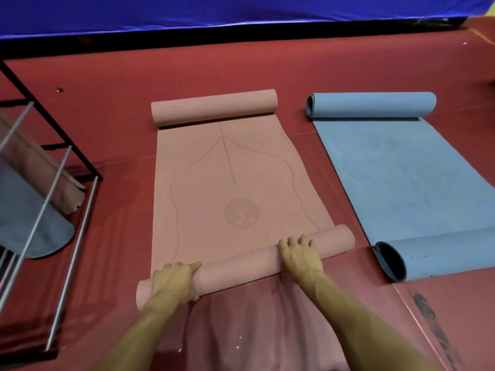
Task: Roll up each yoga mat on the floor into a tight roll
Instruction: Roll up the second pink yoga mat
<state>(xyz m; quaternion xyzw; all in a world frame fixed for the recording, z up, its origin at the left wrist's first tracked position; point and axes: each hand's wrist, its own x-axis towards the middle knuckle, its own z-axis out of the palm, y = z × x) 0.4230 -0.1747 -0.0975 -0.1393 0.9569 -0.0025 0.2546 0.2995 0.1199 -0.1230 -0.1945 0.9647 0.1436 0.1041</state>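
The pink mat (pixel 227 188) is being rolled, gripped by the left hand (pixel 174 281) and right hand (pixel 301 257); uneven pressure risks a skewed, loose roll.

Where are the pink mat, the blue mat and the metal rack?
pink mat (pixel 227 183), head view, on its flat middle part.
blue mat (pixel 396 170), head view, on its flat unrolled stretch.
metal rack (pixel 57 178), head view, on one of its slanted silver bars.

2 mats on floor: pink mat (pixel 230 183) at 12, blue mat (pixel 396 170) at 2. 2 more in rack (pixel 67 162) at 9.
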